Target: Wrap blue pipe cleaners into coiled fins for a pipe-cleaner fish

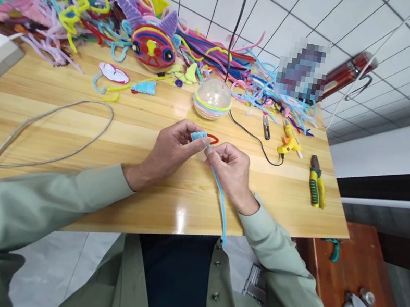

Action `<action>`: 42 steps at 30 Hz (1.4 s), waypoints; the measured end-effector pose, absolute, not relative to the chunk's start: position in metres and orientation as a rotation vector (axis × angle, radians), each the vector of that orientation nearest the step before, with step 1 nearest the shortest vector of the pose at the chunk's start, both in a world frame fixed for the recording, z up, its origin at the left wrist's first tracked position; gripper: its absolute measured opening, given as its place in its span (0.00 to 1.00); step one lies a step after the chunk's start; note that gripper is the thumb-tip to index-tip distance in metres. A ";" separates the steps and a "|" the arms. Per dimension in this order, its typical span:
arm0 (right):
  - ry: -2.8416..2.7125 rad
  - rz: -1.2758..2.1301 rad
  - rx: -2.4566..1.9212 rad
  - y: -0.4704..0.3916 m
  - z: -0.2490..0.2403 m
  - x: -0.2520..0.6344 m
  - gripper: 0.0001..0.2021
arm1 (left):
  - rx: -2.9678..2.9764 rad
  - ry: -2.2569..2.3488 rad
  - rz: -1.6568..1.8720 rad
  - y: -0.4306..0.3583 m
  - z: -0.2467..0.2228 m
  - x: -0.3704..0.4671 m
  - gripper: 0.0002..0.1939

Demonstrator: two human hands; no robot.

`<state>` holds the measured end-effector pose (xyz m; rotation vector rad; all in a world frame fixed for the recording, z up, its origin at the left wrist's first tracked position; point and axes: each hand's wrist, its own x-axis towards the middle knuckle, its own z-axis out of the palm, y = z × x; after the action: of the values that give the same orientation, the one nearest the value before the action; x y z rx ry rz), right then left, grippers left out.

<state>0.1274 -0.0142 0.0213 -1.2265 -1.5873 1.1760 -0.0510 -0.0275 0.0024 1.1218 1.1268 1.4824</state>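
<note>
My left hand (169, 150) pinches a small piece of coiled light blue pipe cleaner (199, 135) with a red loop (213, 139) sticking out of its right side. Close beside it, my right hand (230, 169) is closed on a light blue pipe cleaner strand (222, 199), whose free end hangs down to the table's front edge. Just beyond the hands sits a clear ball (213, 99) with yellow, pink and blue bands around its lower half. A similar blue piece with a red end (144, 86) lies further left on the wooden table (146, 127).
Heaped pipe cleaners (222, 56) and a colourful animal head (153, 48) line the back. To the right lie small snips (266, 128), a yellow glue gun (290, 141) and pliers (317, 183). A grey cable (67, 102) loops across the left side.
</note>
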 end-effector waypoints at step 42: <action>-1.505 1.424 -1.232 -0.005 0.023 0.127 0.14 | 0.867 1.047 1.255 -0.018 0.001 -0.057 0.29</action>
<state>0.1274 -0.0048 0.0234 -1.2320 -1.5049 1.4236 -0.0568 -0.0180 0.0012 0.8674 1.0473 1.2549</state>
